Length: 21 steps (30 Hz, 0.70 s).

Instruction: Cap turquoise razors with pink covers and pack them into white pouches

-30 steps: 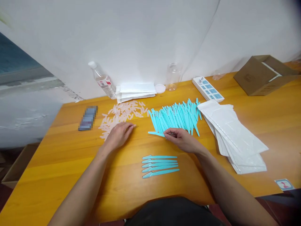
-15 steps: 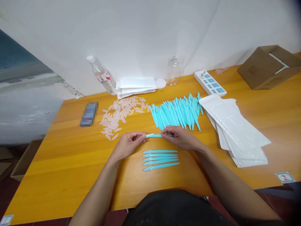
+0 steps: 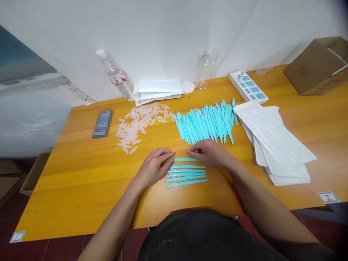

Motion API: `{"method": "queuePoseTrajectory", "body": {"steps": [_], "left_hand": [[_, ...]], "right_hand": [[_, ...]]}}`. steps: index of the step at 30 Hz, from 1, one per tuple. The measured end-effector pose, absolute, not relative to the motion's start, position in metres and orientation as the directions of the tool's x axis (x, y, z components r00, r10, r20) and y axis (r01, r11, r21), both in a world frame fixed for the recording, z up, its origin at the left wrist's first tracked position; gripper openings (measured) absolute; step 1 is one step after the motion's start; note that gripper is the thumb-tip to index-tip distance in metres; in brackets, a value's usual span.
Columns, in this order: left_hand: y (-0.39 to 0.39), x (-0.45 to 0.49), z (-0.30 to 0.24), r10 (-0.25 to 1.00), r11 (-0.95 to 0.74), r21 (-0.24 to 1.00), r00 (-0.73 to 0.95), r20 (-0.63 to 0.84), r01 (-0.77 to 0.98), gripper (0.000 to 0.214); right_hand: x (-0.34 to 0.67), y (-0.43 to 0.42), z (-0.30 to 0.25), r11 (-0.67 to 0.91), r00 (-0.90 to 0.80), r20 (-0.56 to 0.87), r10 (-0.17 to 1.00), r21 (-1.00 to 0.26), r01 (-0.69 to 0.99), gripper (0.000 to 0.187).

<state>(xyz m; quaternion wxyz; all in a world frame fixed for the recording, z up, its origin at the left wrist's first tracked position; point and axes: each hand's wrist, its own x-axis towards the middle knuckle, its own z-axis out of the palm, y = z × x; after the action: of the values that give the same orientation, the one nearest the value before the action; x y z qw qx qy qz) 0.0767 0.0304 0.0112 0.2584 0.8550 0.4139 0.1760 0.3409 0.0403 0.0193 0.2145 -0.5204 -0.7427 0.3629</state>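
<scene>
Just beyond row of turquoise tools (image 3: 187, 174), single turquoise tool (image 3: 186, 159) between left hand (image 3: 156, 166) and right hand (image 3: 210, 155); cannot tell whether either pinches it; turquoise pile (image 3: 205, 123) beyond right hand

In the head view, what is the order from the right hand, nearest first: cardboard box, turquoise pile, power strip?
1. Turquoise pile, just beyond the right hand.
2. Power strip, back and right.
3. Cardboard box, far right.

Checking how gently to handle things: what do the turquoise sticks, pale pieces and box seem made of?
Turquoise sticks: probably plastic, smooth, evenly coloured. Pale pieces: likely thin plastic, cloudy and apparently slightly see-through. Box: looks like cardboard, matte brown with folded edges.
</scene>
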Motion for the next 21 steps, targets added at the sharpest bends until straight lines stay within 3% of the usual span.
{"method": "queuePoseTrajectory", "body": {"steps": [3, 7, 12, 15, 18, 21], "left_hand": [[0.025, 0.077, 0.008, 0.708, -0.641, 0.513, 0.697, 0.110, 0.570, 0.044], [0.015, 0.075, -0.002, 0.597, -0.745, 0.426, 0.798, 0.080, 0.514, 0.045], [0.006, 0.068, 0.000, 0.592, -0.730, 0.467, 0.803, 0.068, 0.499, 0.046], [0.010, 0.053, 0.013, 0.713, -0.627, 0.547, 0.692, 0.115, 0.555, 0.048], [0.022, 0.028, 0.021, 0.866, -0.494, 0.586, 0.422, 0.268, 0.642, 0.041], [0.030, 0.000, 0.017, 0.902, -0.381, 0.562, 0.161, 0.401, 0.734, 0.029]], "right_hand": [[0.355, 0.049, 0.020, 0.109, -0.114, 0.034, 0.993, -0.654, 0.748, 0.038], [0.383, 0.061, 0.016, -0.065, 0.224, 0.198, 0.954, -0.595, 0.801, 0.037], [0.408, 0.069, 0.010, -0.211, 0.373, 0.208, 0.904, -0.542, 0.814, 0.036], [0.410, 0.070, 0.006, -0.243, 0.379, 0.190, 0.906, -0.500, 0.831, 0.037], [0.406, 0.070, 0.002, -0.234, 0.338, 0.165, 0.927, -0.452, 0.861, 0.039], [0.401, 0.071, -0.002, -0.234, 0.309, 0.123, 0.943, -0.413, 0.880, 0.041]]}}
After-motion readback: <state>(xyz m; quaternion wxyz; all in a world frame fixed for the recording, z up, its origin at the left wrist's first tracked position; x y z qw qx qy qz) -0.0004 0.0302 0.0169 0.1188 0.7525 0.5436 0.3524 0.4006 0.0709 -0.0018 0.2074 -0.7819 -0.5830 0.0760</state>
